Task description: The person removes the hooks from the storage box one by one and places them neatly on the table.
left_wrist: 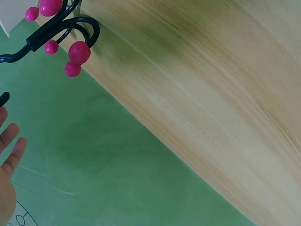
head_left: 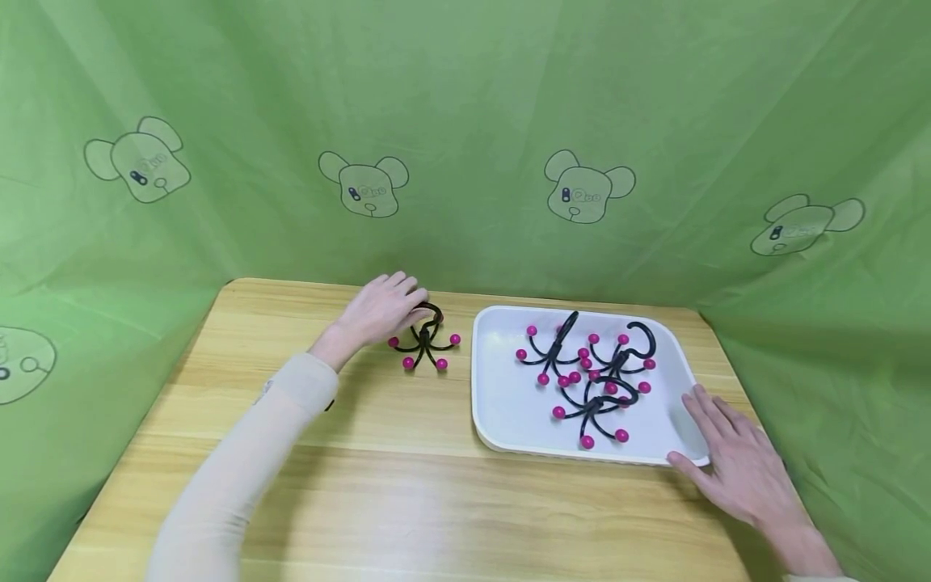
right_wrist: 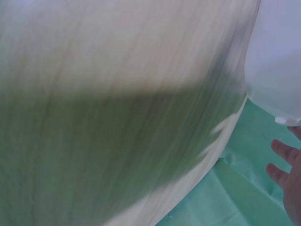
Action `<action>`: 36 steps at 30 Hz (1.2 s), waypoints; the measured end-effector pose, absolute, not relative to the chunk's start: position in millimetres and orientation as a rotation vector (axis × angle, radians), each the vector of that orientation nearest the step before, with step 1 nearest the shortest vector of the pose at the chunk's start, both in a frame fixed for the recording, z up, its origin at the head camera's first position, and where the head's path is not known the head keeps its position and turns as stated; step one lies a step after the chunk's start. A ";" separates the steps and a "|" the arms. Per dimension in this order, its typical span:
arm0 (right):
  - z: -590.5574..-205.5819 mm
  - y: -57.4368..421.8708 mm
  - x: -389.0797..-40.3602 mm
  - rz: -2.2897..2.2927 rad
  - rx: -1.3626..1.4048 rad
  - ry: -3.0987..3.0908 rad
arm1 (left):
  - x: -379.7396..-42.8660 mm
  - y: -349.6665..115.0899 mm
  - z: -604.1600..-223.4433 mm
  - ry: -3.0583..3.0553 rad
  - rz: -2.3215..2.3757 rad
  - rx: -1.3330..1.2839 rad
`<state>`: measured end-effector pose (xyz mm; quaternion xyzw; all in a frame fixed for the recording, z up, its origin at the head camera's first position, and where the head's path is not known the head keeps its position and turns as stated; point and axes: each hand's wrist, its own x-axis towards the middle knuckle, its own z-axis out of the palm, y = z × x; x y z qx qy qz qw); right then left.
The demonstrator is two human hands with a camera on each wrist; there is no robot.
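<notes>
A black hook hanger (head_left: 425,335), with curved arms tipped in pink balls, stands on the wooden table left of the tray. My left hand (head_left: 380,309) is right beside its curved top; whether it touches the hook is hard to tell. In the left wrist view the fingers (left_wrist: 10,136) look fairly straight near the hook's dark end. Several similar hangers (head_left: 595,402) lie in the white tray (head_left: 502,412). My right hand (head_left: 742,465) is at the tray's near right corner, fingers spread along the rim.
The wooden table (head_left: 378,509) carries the tray on its right half. Under my left forearm a small black end (head_left: 330,406) of something peeks out. A green curtain (head_left: 465,97) with printed mouse heads hangs behind and at both sides.
</notes>
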<state>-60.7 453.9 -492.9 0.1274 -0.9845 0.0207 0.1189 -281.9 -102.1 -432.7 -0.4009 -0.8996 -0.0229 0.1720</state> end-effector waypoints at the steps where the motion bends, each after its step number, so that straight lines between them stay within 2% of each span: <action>1: -492.9 454.0 -60.7 0.060 0.373 -2.878 | -281.4 -102.1 -432.4 -2.572 -0.068 -1.135; 16: -492.1 452.5 -62.4 0.057 0.365 -2.885 | -265.2 -82.9 -418.2 -2.680 -0.220 -1.059; 36: -495.8 453.6 -61.2 0.064 0.378 -2.877 | -246.7 -0.3 -407.1 -2.589 -0.234 -1.202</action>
